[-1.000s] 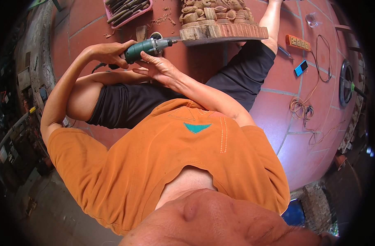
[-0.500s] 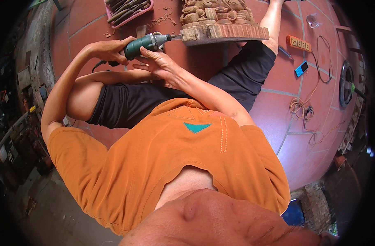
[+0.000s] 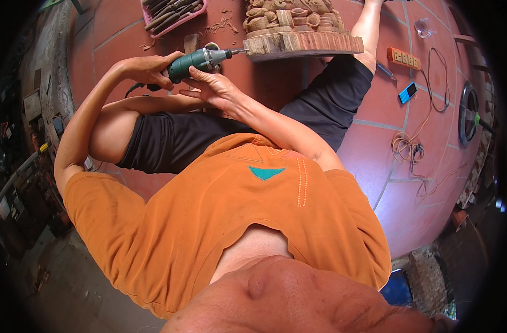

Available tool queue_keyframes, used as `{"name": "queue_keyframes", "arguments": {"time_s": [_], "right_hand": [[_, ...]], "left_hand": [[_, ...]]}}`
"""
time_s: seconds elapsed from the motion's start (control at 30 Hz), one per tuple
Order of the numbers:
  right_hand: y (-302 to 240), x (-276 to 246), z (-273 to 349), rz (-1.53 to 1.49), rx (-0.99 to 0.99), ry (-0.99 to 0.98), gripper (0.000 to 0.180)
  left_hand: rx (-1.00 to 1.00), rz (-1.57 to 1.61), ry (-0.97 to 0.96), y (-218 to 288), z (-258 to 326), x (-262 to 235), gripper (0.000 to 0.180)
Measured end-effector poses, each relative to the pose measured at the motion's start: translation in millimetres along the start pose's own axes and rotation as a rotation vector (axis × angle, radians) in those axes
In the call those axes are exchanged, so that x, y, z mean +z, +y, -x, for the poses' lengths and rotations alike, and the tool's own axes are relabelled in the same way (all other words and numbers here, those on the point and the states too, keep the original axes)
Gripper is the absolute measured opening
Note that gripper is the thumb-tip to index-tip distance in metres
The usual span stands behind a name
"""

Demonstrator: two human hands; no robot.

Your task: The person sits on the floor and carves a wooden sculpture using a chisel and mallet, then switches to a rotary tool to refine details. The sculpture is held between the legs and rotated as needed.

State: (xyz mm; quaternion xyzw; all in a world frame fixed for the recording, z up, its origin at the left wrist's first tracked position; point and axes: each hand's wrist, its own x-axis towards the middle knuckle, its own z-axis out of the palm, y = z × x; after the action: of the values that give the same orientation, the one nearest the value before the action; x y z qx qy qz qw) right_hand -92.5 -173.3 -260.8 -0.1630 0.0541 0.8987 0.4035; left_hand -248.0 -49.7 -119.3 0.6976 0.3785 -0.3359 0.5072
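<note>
In the head view, a green rotary tool (image 3: 195,60) is gripped at the rear by the left hand (image 3: 148,69), fingers closed around it, and steadied near the front by the right hand (image 3: 214,89), fingers curled on its body. Its bit touches the edge of the carved wooden block (image 3: 298,41). The bit could skip and mark the carving if pressed at an angle. The red tiled floor (image 3: 375,144) carries a tray of chisels (image 3: 173,14), loose cables (image 3: 411,152) and a power strip (image 3: 404,56).
</note>
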Motion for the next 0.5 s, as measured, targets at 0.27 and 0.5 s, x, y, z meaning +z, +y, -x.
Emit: {"name": "queue_keyframes", "arguments": {"time_s": [0.27,0.5], "right_hand": [[-1.0,-2.3,-5.1,0.006,-0.005,0.016,0.047],[-4.9,-4.5,-10.9,0.011,-0.011,-0.026,0.048]], "left_hand": [[-0.043,0.041,0.015,3.9,1.2,1.0,0.082],[-0.058,0.057,0.03,4.2,3.0,-0.7,0.081]]}}
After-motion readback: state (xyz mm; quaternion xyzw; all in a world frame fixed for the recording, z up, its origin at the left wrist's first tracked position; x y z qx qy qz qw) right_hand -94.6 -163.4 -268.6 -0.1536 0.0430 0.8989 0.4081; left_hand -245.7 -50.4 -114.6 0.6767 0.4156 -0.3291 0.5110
